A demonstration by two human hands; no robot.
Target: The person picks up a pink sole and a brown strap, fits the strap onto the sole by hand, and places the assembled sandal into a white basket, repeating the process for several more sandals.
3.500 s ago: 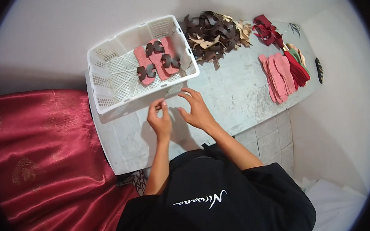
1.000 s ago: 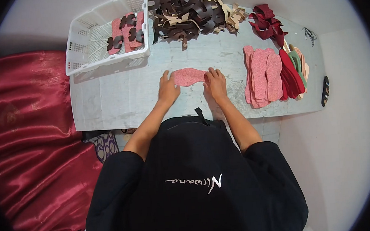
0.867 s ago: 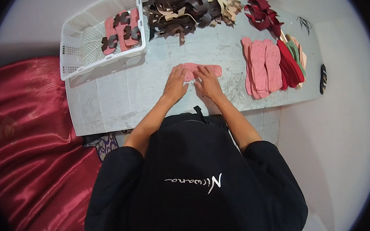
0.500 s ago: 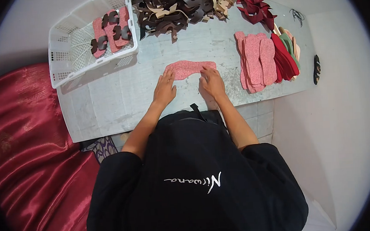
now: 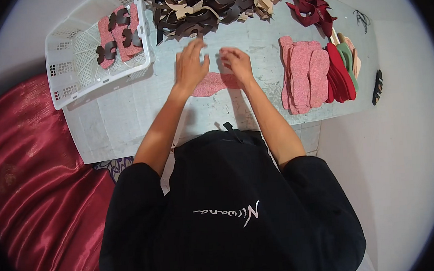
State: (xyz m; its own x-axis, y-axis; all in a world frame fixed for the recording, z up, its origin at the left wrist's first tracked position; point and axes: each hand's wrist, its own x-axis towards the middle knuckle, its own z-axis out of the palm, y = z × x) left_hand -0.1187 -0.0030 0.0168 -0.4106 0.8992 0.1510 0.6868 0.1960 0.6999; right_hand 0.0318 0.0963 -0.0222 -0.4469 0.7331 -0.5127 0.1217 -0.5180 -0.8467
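A pink speckled shoe sole lies crosswise on the pale table, partly hidden beneath my hands and wrists. My left hand is raised over its left end, fingers stretched toward the heap of brown and beige strap pieces. The longest fingertip overlaps the near edge of that heap in this view. Above the sole's right part hovers my right hand, empty, its fingers loosely bent and apart, pointing left toward the other hand.
A white plastic basket at the left holds pink soles with brown straps. Stacked pink soles stand to the right, beside red pieces and green pieces. Dark red straps lie at the back right.
Both hands have lifted off the pink sole and moved away from me toward the strap heap. The sole stays on the table; the view has shifted slightly.
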